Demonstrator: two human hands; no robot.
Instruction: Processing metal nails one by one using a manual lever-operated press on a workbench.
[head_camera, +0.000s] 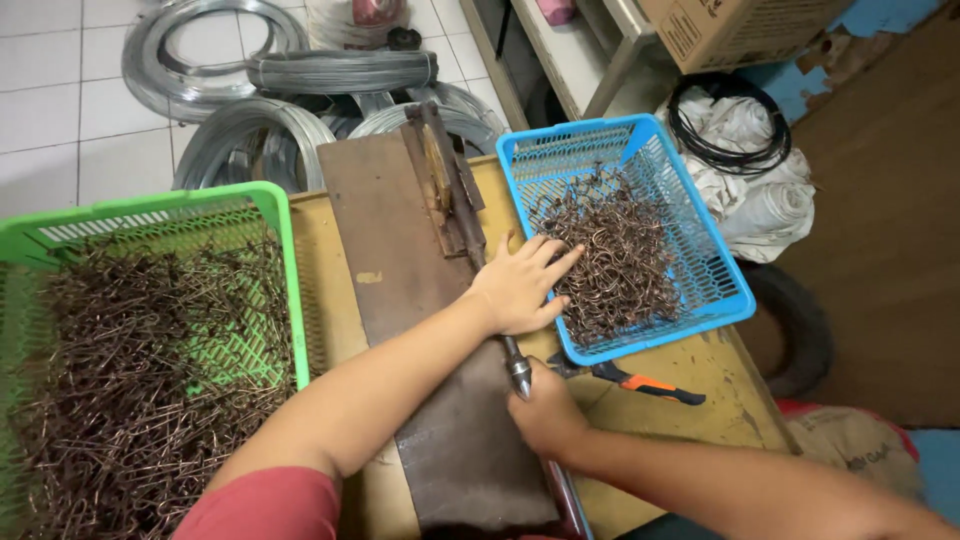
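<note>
My left hand (520, 285) reaches across the table and rests at the near left edge of the blue basket (725, 290), fingers spread over the pile of bent brown wire pieces (615, 255) inside; whether it holds any is unclear. My right hand (545, 410) is closed around the metal lever handle (517, 370) of a bending tool (450, 185) mounted on a dark metal plate (400, 260).
A green basket (285, 215) at the left holds many straight brown wire pieces (140, 370). Orange-handled pliers (640, 383) lie by the blue basket. Coils of grey wire (260, 110) sit on the tiled floor beyond. A cardboard box (730, 30) and black cable coil (730, 125) are at the right.
</note>
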